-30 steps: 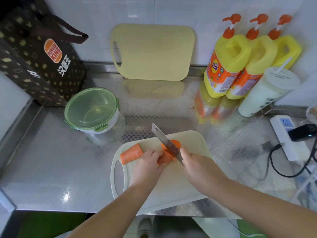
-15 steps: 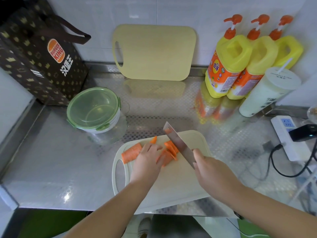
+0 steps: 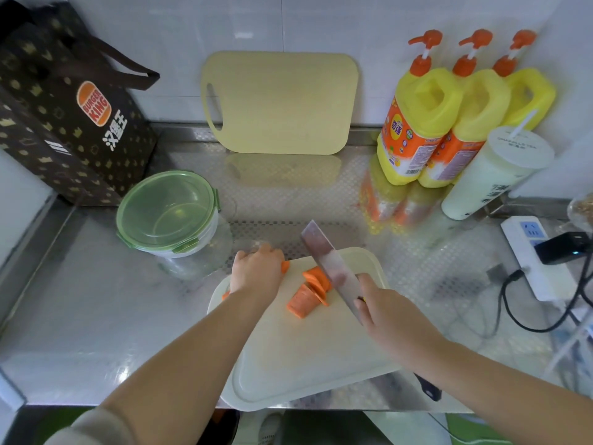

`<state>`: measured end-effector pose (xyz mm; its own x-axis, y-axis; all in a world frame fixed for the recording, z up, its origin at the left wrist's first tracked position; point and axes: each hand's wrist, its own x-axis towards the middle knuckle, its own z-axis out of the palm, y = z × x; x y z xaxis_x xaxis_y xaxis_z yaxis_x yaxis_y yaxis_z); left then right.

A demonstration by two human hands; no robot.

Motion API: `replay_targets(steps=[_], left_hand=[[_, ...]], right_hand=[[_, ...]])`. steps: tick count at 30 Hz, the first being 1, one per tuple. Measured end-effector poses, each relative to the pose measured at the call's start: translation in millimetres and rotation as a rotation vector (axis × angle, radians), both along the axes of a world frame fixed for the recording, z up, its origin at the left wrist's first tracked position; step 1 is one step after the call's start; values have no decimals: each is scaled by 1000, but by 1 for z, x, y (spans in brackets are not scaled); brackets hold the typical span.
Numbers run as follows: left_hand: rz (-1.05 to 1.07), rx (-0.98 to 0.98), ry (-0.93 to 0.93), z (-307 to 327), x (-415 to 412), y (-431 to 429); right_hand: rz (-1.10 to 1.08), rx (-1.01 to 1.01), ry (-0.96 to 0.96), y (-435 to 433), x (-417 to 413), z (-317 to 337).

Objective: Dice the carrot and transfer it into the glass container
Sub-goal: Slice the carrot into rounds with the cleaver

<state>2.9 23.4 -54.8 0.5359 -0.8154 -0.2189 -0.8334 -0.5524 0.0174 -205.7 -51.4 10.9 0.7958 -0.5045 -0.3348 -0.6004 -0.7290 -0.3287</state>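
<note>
While the right hand (image 3: 391,313) grips the knife (image 3: 330,264) beside the cut slices (image 3: 309,293), the left hand (image 3: 256,271) holds a carrot chunk (image 3: 285,266) on the board (image 3: 305,358), near the container (image 3: 173,220).

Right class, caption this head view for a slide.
Left hand grips orange carrot chunk; right hand holds steel cleaver beside carrot slices on white cutting board.

Left open, right cluttered.
From the white cutting board (image 3: 305,354) I found bare counter (image 3: 96,316) at 9 o'clock; the glass container (image 3: 199,258), green lid (image 3: 167,207) on, stood close at 10 with a paper bag (image 3: 64,130) behind. A yellow board (image 3: 282,101) leaned at 12. Pump bottles (image 3: 414,130) and a cup (image 3: 491,178) crowded 1, a power strip (image 3: 532,258) and cables (image 3: 513,309) 3.
</note>
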Motion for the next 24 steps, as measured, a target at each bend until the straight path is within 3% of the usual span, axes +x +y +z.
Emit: replay_targets(steps=[3,9,12,15,17,24], left_hand=[[-134,25,-104,-1,2,-1],[-288,46,-181,4,7,6],[-248,3,-99,6,10,12],[-228,-231,39,7,7,19],[-283,-339,32,7,6,23],[-454,-430,108,10,-3,19]], right_hand=[[4,20,-66,6,-1,-10],[-195,108,-344,8,9,-28],[-223,99,-285,6,16,-37],[-213,72,-225,6,25,-44],[-198,45,-228,6,30,-48],[-215,2,-248,-6,45,-49]])
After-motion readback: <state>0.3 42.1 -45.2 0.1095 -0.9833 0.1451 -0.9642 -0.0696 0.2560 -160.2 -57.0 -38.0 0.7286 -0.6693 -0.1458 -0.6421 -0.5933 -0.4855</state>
